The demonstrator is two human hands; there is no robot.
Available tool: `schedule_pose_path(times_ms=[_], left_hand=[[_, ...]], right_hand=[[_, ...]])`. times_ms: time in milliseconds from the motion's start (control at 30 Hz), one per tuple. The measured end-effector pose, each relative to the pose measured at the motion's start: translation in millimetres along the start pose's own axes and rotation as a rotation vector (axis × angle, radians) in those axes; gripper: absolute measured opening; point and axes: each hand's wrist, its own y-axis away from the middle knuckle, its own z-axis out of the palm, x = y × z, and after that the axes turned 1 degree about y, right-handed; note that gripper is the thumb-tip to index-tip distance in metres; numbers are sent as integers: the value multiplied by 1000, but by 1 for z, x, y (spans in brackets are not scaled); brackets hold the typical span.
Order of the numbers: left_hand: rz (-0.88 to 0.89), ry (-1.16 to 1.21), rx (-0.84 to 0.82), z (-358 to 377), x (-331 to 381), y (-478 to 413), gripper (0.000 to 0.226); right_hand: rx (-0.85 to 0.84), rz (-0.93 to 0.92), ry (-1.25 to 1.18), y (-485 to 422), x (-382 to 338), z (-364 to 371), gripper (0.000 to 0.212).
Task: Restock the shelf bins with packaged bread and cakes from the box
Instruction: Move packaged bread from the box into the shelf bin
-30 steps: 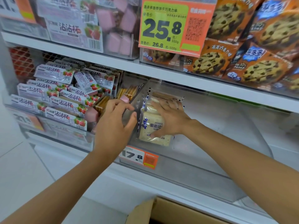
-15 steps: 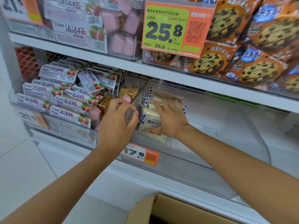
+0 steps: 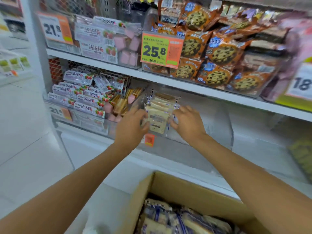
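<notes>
A pale packaged bread slice pack with blue-striped edges stands at the left end of the clear shelf bin, with more packs behind it. My left hand grips the front pack's left edge. My right hand pinches its right edge with curled fingers. Below, an open cardboard box holds several more bread packs.
Left of the bin sits a bin of pink strawberry snack packs and biscuit sticks. The shelf above carries cookie bags and a 25.8 price tag. An orange price tag hangs on the bin front.
The camera has pulled back and down, showing the box's contents. My right hand slid from the pack's face to its right edge; my left hand moved onto its left edge.
</notes>
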Motion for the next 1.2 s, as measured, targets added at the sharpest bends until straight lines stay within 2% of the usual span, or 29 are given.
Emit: schedule_pose_path(times_ms=[100, 167, 233, 300, 367, 433, 533, 633, 733, 833, 933, 967, 1000, 1067, 1133, 1200], left_hand=[[11, 127, -264, 5, 34, 41, 14], [-2, 182, -405, 14, 47, 78, 13], [-89, 259, -518, 26, 51, 116, 14], [-174, 256, -631, 41, 48, 151, 14], [-224, 209, -709, 56, 43, 180, 15], [-285, 221, -736, 67, 40, 199, 15], [-366, 267, -762, 81, 36, 214, 10], [-404, 271, -786, 90, 33, 216, 10], [-480, 311, -782, 96, 30, 214, 17], [-567, 391, -772, 100, 37, 205, 44], [-631, 570, -889, 100, 55, 192, 91], [-649, 618, -941, 100, 60, 188, 96], [-649, 652, -995, 98, 65, 184, 91], [-657, 638, -1036, 87, 70, 178, 66], [-700, 587, -923, 72, 59, 170, 66], [-780, 548, -735, 53, 32, 165, 63]], right_hand=[[106, -17, -65, 65, 0, -19, 12], [95, -56, -100, 118, -2, -20, 6], [-104, -36, -168, 176, 2, -13, 3], [-430, 73, -230, 232, 13, 1, 19], [-685, 202, -250, 275, 28, 25, 30], [-768, 298, -260, 303, 36, 50, 30], [-796, 390, -254, 329, 37, 87, 25], [-819, 349, -178, 346, 42, 108, 16], [-698, 382, -245, 338, 56, 94, 18], [-493, 468, -475, 317, 70, 63, 25], [-510, 599, -867, 295, 70, 24, 29], [-526, 617, -945, 288, 67, 15, 28], [-529, 621, -997, 282, 62, 9, 27], [-473, 641, -1069, 272, 50, 4, 28], [-384, 717, -1095, 271, 36, 12, 29], [-416, 724, -1013, 278, 23, 28, 33]])
